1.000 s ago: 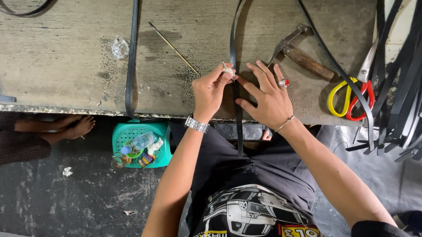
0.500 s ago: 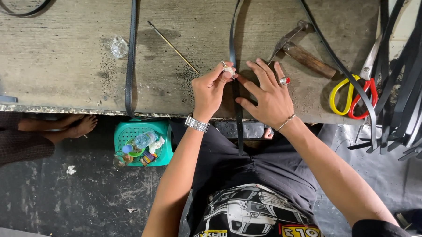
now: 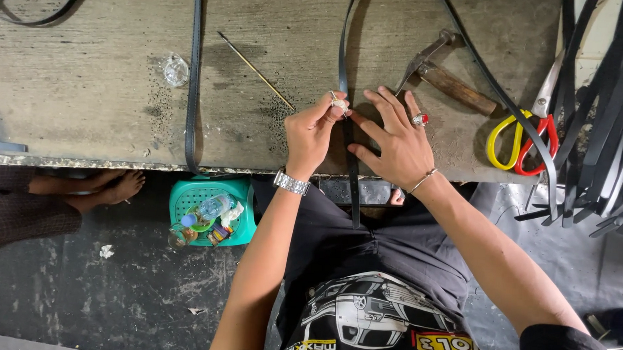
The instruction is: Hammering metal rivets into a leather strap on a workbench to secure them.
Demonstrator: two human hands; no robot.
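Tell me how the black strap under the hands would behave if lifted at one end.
The black strap probably flops: it droops over the workbench edge. Likely light, being thin and narrow. The right hand flattens it, suggesting some springiness.

Narrow black strap (image 3: pixel 353 176) — lying flat, overhanging the bench edge.

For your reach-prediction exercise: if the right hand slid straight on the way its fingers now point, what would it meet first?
The right hand points up-left; its fingers already rest at the black strap, so it would likely meet that strap, then the left hand's fingertips.
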